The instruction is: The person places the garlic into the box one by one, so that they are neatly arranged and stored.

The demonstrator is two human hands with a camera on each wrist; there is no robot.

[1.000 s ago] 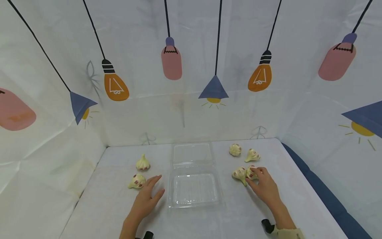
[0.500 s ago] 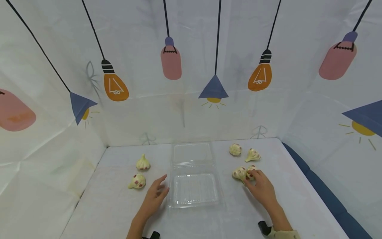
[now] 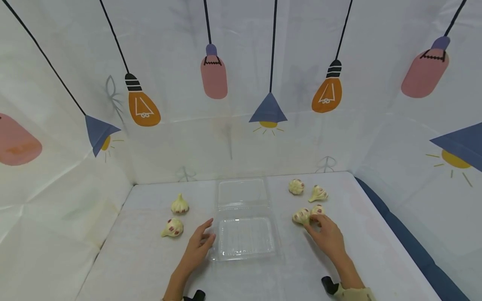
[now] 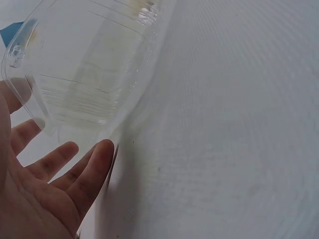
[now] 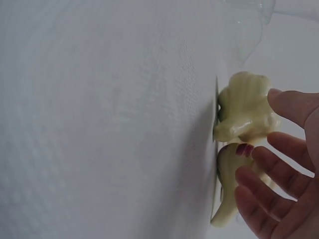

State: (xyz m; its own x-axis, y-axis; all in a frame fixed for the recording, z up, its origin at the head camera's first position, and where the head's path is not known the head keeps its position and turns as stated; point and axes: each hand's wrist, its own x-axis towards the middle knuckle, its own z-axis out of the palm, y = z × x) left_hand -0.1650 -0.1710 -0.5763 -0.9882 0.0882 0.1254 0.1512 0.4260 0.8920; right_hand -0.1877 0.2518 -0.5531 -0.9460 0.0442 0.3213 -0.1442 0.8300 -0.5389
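A clear plastic clamshell box (image 3: 246,238) lies unfolded mid-table, its lid (image 3: 242,193) toward the back wall. My left hand (image 3: 197,246) is at the box's left edge, fingers spread and slightly bent; the left wrist view shows the fingertips (image 4: 102,149) by the clear rim, gripping nothing. My right hand (image 3: 327,238) reaches to two adjoining garlic bulbs: one bulb (image 3: 301,216) by the thumb, another bulb (image 3: 318,210) partly behind the fingers. In the right wrist view the thumb overlaps the upper bulb (image 5: 244,107), while loose fingers lie before the lower bulb (image 5: 229,174).
Behind the right hand sit a round garlic bulb (image 3: 296,187) and a tilted one (image 3: 319,193). Left of the box are an upright bulb (image 3: 180,205) and one on its side (image 3: 173,228). A white wall sheet with printed lamps (image 3: 269,109) encloses the white table (image 3: 143,259).
My left hand has moved right, away from the left garlic bulb to the box's edge. My right hand has shifted slightly left and toward me, by the same two bulbs.
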